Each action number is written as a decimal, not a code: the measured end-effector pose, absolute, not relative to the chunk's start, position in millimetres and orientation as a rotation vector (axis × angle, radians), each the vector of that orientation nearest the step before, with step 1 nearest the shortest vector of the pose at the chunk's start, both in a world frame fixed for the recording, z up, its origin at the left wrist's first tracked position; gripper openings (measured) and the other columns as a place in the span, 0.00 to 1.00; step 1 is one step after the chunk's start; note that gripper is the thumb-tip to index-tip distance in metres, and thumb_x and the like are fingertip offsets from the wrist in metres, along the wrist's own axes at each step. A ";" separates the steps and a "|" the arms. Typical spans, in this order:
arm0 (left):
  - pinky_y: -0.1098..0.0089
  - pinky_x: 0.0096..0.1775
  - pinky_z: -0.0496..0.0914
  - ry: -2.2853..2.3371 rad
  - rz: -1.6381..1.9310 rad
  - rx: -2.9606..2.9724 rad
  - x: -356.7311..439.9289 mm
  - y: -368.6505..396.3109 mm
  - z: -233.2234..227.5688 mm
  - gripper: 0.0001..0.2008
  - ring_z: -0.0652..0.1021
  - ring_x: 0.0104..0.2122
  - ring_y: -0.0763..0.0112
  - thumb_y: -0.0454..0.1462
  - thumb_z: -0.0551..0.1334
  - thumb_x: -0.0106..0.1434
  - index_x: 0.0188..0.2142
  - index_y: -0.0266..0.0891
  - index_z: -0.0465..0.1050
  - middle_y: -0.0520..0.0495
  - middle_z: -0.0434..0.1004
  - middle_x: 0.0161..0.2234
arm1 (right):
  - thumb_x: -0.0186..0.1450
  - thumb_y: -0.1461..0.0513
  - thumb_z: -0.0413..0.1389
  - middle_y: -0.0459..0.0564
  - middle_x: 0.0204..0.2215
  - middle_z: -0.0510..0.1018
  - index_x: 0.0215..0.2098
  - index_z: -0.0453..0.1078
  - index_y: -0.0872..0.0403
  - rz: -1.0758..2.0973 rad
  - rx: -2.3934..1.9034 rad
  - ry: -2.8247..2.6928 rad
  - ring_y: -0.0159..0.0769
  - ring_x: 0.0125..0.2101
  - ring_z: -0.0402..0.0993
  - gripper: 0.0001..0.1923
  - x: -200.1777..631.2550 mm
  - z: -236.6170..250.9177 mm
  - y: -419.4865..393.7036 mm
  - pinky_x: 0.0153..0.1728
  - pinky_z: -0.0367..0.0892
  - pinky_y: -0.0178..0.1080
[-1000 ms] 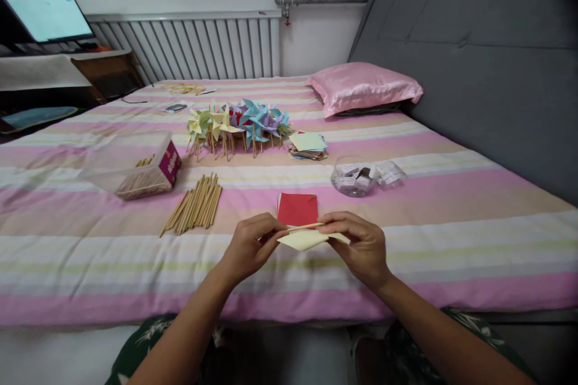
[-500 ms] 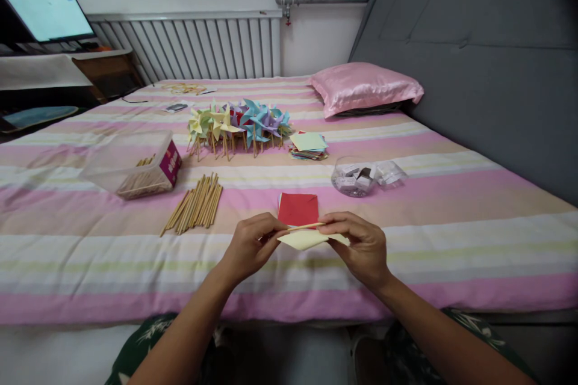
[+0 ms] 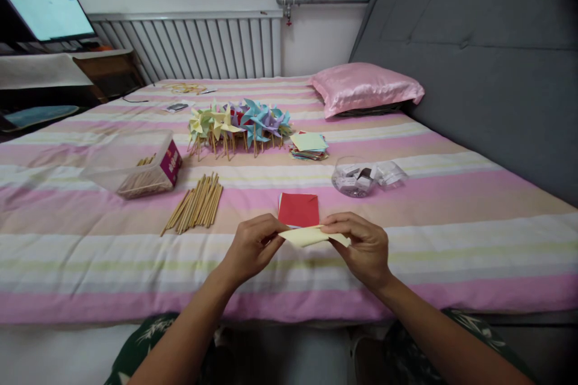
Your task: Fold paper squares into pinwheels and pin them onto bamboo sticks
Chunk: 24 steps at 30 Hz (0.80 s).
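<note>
Since 0.5 s ago, little changed: left hand (image 3: 251,248) and right hand (image 3: 363,245) hold where they were, but the thin stick seen between them now lies hidden behind the yellow paper (image 3: 307,236). Both hands pinched shut on that paper, fingertips at its 2 ends, held just above the striped bed cover (image 3: 90,252), close to the near edge of the bed. Just beyond, touching the paper's far side in this view, a red square sheet (image 3: 298,209) flat on the cover. Open cover to left and right of the hands. Farther left, a loose bundle of sticks (image 3: 195,204) and a clear box of sticks (image 3: 135,168); farther right, a clear tub (image 3: 354,177). Beyond, a row of paper pinwheels (image 3: 239,123) beside a stack of coloured sheets (image 3: 307,145). At the back, a pink pillow (image 3: 365,86), grey headboard (image 3: 474,60), radiator (image 3: 194,42) and a lit monitor (image 3: 47,9).
</note>
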<state>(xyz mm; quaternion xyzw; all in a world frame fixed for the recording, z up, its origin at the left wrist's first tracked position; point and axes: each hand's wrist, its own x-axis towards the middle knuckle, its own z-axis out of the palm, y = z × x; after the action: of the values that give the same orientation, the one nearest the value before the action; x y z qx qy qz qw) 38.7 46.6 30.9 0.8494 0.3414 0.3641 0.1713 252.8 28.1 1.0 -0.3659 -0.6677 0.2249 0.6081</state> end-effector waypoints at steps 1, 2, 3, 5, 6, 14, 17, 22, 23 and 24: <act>0.76 0.25 0.62 0.969 1.037 2.411 39.5 45.9 31.2 0.08 0.70 0.23 0.76 0.30 0.55 0.60 0.34 0.35 0.73 0.48 0.72 0.25 | 0.55 0.67 0.61 0.48 0.32 0.78 0.32 0.76 0.49 0.511 -0.844 -1.538 0.36 0.33 0.76 0.08 253.3 0.8 28.2 0.31 0.73 0.36; 0.76 0.25 0.62 0.971 1.037 2.409 40.2 45.2 31.4 0.08 0.70 0.23 0.76 0.30 0.55 0.60 0.34 0.35 0.73 0.48 0.72 0.25 | 0.55 0.67 0.61 0.48 0.31 0.78 0.31 0.76 0.49 0.506 -0.840 -1.536 0.35 0.32 0.76 0.08 253.9 0.8 28.4 0.31 0.73 0.35; 0.76 0.25 0.62 0.975 1.036 2.404 40.7 44.6 31.6 0.08 0.70 0.23 0.76 0.30 0.55 0.60 0.34 0.35 0.73 0.48 0.72 0.24 | 0.55 0.67 0.61 0.48 0.31 0.78 0.31 0.76 0.49 0.502 -0.839 -1.539 0.35 0.32 0.76 0.08 254.5 0.9 28.5 0.30 0.73 0.35; 0.75 0.24 0.62 0.984 1.033 2.389 41.2 44.2 31.7 0.09 0.69 0.22 0.76 0.30 0.55 0.60 0.34 0.35 0.74 0.48 0.72 0.24 | 0.54 0.66 0.62 0.48 0.31 0.78 0.31 0.76 0.49 0.499 -0.838 -1.556 0.36 0.32 0.76 0.07 255.6 1.3 28.9 0.31 0.73 0.35; 0.75 0.24 0.62 0.992 1.033 2.381 41.2 44.4 31.5 0.09 0.69 0.22 0.76 0.30 0.55 0.59 0.33 0.35 0.74 0.48 0.72 0.24 | 0.55 0.66 0.62 0.48 0.32 0.79 0.31 0.76 0.49 0.498 -0.834 -1.564 0.36 0.33 0.77 0.07 255.9 1.5 29.2 0.32 0.73 0.36; 0.75 0.24 0.63 1.008 1.037 2.348 40.7 47.7 28.6 0.09 0.70 0.22 0.75 0.30 0.55 0.59 0.32 0.35 0.74 0.47 0.73 0.24 | 0.54 0.67 0.62 0.48 0.35 0.79 0.32 0.76 0.48 0.526 -0.810 -1.572 0.37 0.36 0.76 0.09 256.0 2.8 29.7 0.37 0.73 0.39; 0.75 0.24 0.63 1.007 1.039 2.352 41.0 47.6 29.3 0.09 0.69 0.22 0.76 0.30 0.55 0.59 0.32 0.35 0.74 0.48 0.73 0.24 | 0.54 0.67 0.62 0.48 0.34 0.79 0.32 0.76 0.48 0.529 -0.807 -1.568 0.37 0.35 0.76 0.09 255.4 3.5 29.5 0.36 0.73 0.38; 0.76 0.23 0.62 1.013 1.040 2.363 40.7 47.8 30.9 0.09 0.69 0.21 0.76 0.30 0.54 0.59 0.32 0.35 0.74 0.48 0.73 0.24 | 0.55 0.65 0.62 0.49 0.34 0.79 0.31 0.76 0.49 0.516 -0.826 -1.569 0.37 0.35 0.76 0.06 254.6 4.0 30.0 0.35 0.74 0.38; 0.76 0.23 0.62 1.010 1.045 2.361 40.6 47.9 31.0 0.09 0.69 0.21 0.76 0.30 0.54 0.59 0.32 0.35 0.74 0.48 0.73 0.24 | 0.55 0.65 0.62 0.49 0.34 0.79 0.32 0.76 0.49 0.514 -0.825 -1.571 0.37 0.35 0.76 0.06 254.7 3.7 30.1 0.35 0.74 0.38; 0.76 0.23 0.62 1.004 1.051 2.359 40.5 48.0 31.0 0.09 0.69 0.21 0.76 0.30 0.54 0.59 0.33 0.35 0.74 0.48 0.73 0.24 | 0.54 0.65 0.62 0.49 0.34 0.79 0.32 0.76 0.49 0.516 -0.823 -1.572 0.37 0.35 0.76 0.07 254.7 3.3 30.2 0.35 0.74 0.38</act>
<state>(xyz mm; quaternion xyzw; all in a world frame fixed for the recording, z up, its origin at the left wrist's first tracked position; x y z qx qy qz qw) 40.5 48.0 31.0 0.8368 0.3563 0.3727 0.1842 254.7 30.2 3.3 -0.3554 -0.6787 0.2227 0.6029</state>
